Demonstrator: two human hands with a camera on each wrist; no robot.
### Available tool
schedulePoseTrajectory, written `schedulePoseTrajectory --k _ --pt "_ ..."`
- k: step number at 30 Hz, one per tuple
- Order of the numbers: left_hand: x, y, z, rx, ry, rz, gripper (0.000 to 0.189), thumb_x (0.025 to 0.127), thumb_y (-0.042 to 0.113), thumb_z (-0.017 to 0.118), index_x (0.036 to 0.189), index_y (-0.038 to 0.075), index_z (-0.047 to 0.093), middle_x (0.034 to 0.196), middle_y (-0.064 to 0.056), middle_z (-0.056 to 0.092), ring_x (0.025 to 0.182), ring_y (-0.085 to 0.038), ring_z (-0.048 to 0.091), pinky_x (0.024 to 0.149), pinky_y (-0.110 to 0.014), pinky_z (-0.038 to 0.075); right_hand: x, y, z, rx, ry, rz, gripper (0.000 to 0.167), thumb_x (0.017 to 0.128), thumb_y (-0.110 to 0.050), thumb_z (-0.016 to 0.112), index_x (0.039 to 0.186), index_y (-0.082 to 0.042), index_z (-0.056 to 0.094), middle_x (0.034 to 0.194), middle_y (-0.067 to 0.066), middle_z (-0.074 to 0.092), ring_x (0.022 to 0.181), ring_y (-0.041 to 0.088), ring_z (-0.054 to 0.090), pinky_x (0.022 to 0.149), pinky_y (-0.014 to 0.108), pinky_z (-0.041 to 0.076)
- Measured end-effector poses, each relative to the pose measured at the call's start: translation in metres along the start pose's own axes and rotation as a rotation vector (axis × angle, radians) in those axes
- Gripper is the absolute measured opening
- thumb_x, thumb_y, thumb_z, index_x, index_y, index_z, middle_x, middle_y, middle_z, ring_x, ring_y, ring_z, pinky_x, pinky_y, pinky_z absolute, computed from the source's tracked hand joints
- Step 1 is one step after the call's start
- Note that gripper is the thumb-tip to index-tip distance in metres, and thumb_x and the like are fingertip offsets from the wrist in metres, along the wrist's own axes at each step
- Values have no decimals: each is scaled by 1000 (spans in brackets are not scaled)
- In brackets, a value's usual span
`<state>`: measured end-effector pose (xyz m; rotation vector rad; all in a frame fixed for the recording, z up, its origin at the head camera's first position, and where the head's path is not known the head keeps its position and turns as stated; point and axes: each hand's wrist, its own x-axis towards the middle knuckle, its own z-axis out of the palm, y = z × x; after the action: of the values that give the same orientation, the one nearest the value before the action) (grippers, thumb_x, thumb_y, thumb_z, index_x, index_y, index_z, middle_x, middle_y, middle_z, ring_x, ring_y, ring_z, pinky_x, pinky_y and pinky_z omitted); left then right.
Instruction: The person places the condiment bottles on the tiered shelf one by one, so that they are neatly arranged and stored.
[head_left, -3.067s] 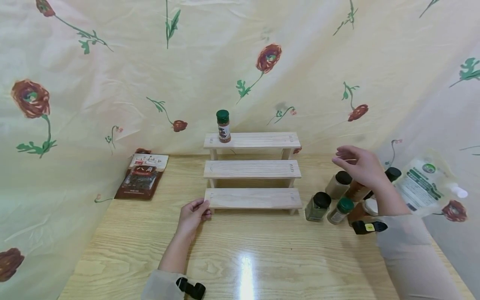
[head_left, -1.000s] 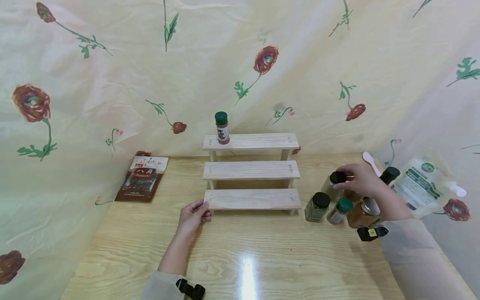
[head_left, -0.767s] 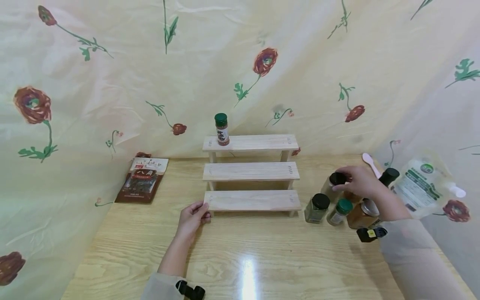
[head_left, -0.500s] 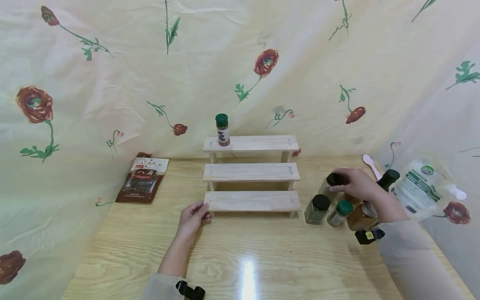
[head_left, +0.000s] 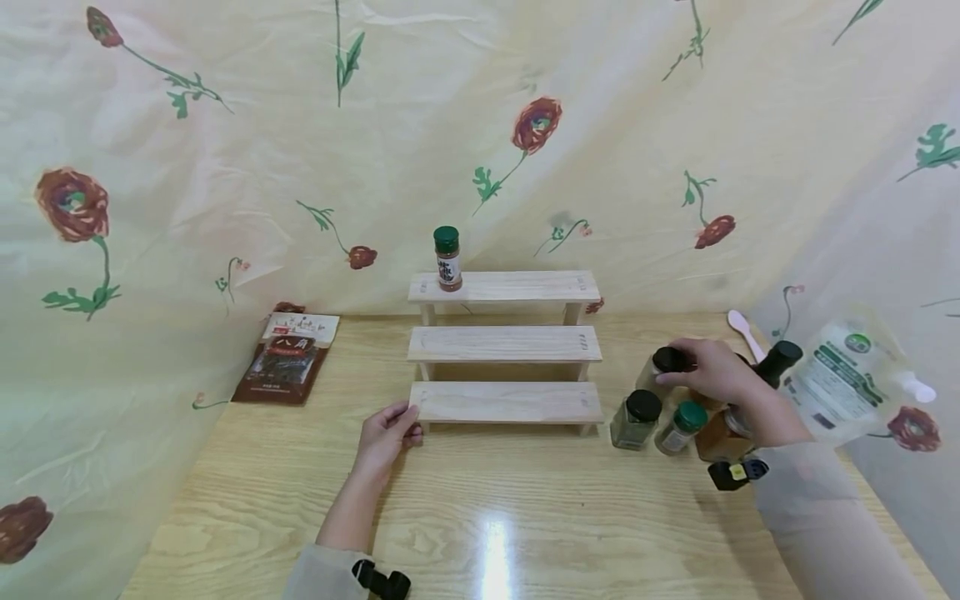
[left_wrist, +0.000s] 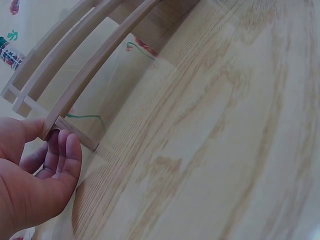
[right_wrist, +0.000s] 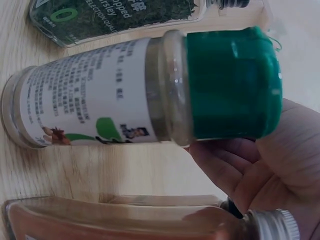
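Note:
My left hand pinches the left end of the lowest step of a three-tier wooden rack; the left wrist view shows thumb and curled fingers at that corner. On the right, my right hand holds a pale spice jar by its black cap, fingers and thumb around it. Beside it stand a green-capped spice bottle, a black-capped jar of chopped parsley and a reddish-brown jar. In the right wrist view the green-capped bottle hides the held jar.
A green-capped spice bottle stands on the rack's top step, at its left. Behind my right hand are a dark-capped bottle, a pale spoon and a spouted pouch. A brown star anise packet leans at the left wall.
My right hand has come down from above the jars onto the black cap and shifted slightly left with it. The pale spoon has come into sight. My left hand stays on the rack.

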<state>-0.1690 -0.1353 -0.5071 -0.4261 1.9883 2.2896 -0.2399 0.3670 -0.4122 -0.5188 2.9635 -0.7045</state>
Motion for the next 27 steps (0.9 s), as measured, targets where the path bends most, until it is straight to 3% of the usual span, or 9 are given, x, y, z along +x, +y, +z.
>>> schedulePoseTrajectory --k 8,16,19,24,27 --pt "-1 1 0 9 -11 1 41 101 11 65 133 -12 55 93 -9 66 78 -16 66 71 -22 62 -2 2 4 32 11 9 52 87 -36 82 119 2 66 99 12 70 85 25 65 67 32 52" --pt "-1 3 -1 9 -22 2 43 101 12 65 135 -12 54 95 -10 66 78 -15 66 73 -22 61 -3 -1 0 101 48 53 57 91 -38 78 126 4 62 114 24 68 105 46 66 82 51 60" --pt "0 3 -1 15 -23 2 43 101 12 65 135 -12 54 96 -10 66 79 -15 66 73 -22 61 -3 -5 -4 127 75 58 57 91 -37 78 127 4 62 117 26 67 106 47 66 80 46 61" --pt "0 2 -1 11 -22 1 43 101 12 65 135 -12 54 97 -11 66 78 -14 65 73 -22 61 -2 -10 -10 155 126 45 51 92 -34 78 125 1 64 117 25 67 105 45 67 72 25 58" --pt "0 2 -1 7 -18 1 42 101 11 65 134 -12 55 97 -12 66 78 -14 65 73 -23 62 -2 -13 -11 180 155 44 50 92 -34 77 125 2 64 117 26 66 102 46 67 69 21 58"
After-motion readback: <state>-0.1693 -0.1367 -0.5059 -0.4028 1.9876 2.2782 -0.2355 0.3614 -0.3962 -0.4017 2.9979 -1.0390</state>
